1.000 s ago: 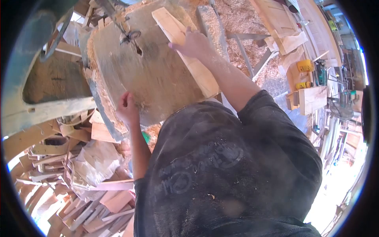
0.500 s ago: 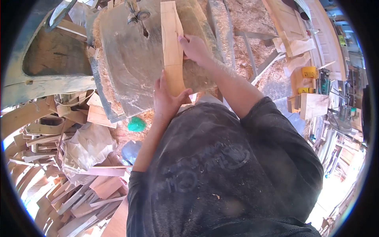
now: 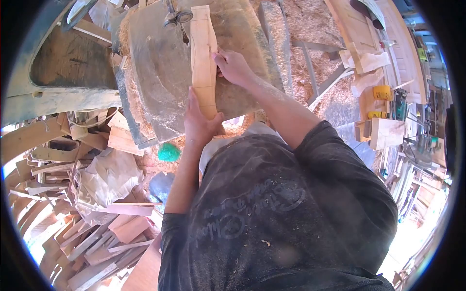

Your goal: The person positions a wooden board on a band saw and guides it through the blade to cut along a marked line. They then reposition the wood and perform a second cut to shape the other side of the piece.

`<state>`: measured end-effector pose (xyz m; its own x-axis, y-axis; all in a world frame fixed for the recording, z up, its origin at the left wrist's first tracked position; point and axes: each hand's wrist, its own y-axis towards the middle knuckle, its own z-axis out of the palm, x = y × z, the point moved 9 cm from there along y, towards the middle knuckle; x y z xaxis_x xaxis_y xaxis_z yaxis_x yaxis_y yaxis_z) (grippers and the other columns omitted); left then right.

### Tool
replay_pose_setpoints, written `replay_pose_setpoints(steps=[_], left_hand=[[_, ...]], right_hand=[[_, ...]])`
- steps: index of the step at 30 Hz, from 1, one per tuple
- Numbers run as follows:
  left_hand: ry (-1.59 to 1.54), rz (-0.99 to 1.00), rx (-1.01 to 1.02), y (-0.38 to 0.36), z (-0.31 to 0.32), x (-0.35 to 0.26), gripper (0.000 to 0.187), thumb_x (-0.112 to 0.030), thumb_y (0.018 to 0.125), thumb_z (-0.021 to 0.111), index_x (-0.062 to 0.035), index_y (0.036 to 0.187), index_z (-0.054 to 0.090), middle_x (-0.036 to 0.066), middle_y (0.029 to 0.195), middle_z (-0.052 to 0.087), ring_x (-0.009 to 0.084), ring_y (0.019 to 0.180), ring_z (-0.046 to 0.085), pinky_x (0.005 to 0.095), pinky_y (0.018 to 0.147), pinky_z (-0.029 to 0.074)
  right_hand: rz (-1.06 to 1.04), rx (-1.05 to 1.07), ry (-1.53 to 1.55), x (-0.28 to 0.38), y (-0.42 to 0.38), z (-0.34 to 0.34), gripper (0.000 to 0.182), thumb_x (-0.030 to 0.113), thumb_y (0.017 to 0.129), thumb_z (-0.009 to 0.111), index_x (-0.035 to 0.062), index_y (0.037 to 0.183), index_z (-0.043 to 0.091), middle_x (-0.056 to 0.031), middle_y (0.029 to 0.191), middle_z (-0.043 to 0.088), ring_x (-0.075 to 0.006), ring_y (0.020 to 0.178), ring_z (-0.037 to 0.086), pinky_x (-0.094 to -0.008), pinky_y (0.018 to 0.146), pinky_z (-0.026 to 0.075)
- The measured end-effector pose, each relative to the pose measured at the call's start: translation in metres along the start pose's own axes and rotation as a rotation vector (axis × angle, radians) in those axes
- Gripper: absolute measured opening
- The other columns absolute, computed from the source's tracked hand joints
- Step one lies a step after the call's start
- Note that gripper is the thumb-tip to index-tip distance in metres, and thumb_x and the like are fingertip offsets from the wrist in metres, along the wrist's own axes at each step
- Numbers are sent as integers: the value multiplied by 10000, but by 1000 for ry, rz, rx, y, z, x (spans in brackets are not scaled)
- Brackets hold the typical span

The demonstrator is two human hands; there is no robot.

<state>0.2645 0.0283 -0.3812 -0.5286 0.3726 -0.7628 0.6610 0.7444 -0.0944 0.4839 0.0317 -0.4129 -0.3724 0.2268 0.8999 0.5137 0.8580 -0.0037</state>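
A long pale wooden board [image 3: 203, 53] with a pencil line along it lies on the worn machine table [image 3: 155, 82]. My left hand [image 3: 200, 119] grips the board's near end, thumb on one side and fingers on the other. My right hand [image 3: 234, 67] pinches the board's right edge about midway along. Just left of the board's far end is the machine's guide with round wheels [image 3: 183, 16], above a dark slot in the table. The blade itself is too small to make out.
Offcuts [image 3: 104, 247] are heaped at the lower left, near a pale plastic sack [image 3: 109, 179] and a green bundle [image 3: 168, 152]. Sawdust and metal bars [image 3: 310, 72] lie right of the table. Wooden panels, yellow containers [image 3: 381, 92] and tools are farther right.
The board has shifted a little left, closer to the guide wheels, with both hands still on it. The camera view has also moved slightly.
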Motion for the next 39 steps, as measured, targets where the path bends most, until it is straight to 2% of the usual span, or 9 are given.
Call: replay_pose_setpoints(steps=[4, 10, 21, 24, 33, 35, 36, 38, 39], left_hand=[[-39, -51, 25, 6, -10, 7, 1179, -254, 726, 877, 108, 1645, 234, 365, 1558, 486, 479, 1416, 544, 487, 1169, 478], [-17, -22, -22, 10, -17, 10, 1172, -243, 727, 884, 105, 1646, 244, 356, 1563, 494, 455, 1425, 550, 473, 1173, 476], [30, 12, -41, 14, -20, 16, 1178, -223, 743, 890, 80, 1666, 225, 333, 1533, 544, 417, 1392, 599, 461, 1149, 495], [-54, -62, 10, 16, -19, 15, 1151, -207, 728, 878, 97, 1646, 255, 357, 1617, 428, 474, 1499, 460, 486, 1238, 413], [-59, -39, 11, 14, -22, 17, 1144, -202, 736, 872, 102, 1646, 249, 364, 1603, 440, 478, 1486, 475, 485, 1225, 426], [-26, 3, -14, 13, -23, 18, 1154, -203, 743, 868, 88, 1660, 229, 354, 1576, 487, 445, 1443, 539, 465, 1187, 467], [-9, 24, -26, 13, -23, 18, 1159, -204, 747, 865, 80, 1667, 220, 349, 1563, 510, 429, 1422, 572, 455, 1168, 487], [-4, 18, -16, 13, -23, 19, 1162, -204, 745, 867, 81, 1667, 219, 350, 1572, 500, 435, 1429, 564, 456, 1172, 484], [-1, 15, -12, 13, -23, 19, 1164, -204, 743, 868, 82, 1666, 218, 350, 1577, 494, 438, 1433, 560, 456, 1174, 482]], right_hand=[[-119, -59, -55, 4, 11, 9, 447, 342, 1107, 509, -55, 959, 652, -271, 832, 717, -430, 760, 740, -510, 751, 574], [-22, -36, 73, 11, 11, 13, 459, 346, 1107, 511, -70, 1011, 680, -253, 806, 717, -404, 762, 757, -484, 748, 583], [-51, -35, -35, 5, 19, 19, 449, 360, 1112, 518, -51, 1090, 698, -246, 862, 727, -388, 838, 756, -484, 768, 585], [-26, -33, 0, 10, 18, 18, 442, 367, 1107, 521, -37, 1110, 701, -254, 892, 719, -422, 882, 742, -516, 807, 568], [-100, -20, -22, 7, 17, 20, 430, 371, 1091, 532, -22, 1140, 699, -255, 918, 714, -458, 933, 694, -547, 852, 531], [-105, -19, -27, 6, 18, 20, 439, 363, 1104, 542, -46, 1137, 699, -227, 933, 698, -380, 880, 718, -475, 781, 572], [-105, -17, -33, 4, 18, 21, 451, 356, 1117, 551, -69, 1136, 700, -199, 945, 683, -303, 829, 742, -405, 711, 612], [-101, -16, -57, 0, 18, 22, 465, 353, 1128, 561, -91, 1142, 699, -170, 954, 667, -225, 777, 767, -334, 640, 652], [-97, -17, -74, -1, 18, 22, 467, 357, 1127, 562, -89, 1150, 697, -169, 951, 666, -225, 775, 767, -334, 638, 651]])
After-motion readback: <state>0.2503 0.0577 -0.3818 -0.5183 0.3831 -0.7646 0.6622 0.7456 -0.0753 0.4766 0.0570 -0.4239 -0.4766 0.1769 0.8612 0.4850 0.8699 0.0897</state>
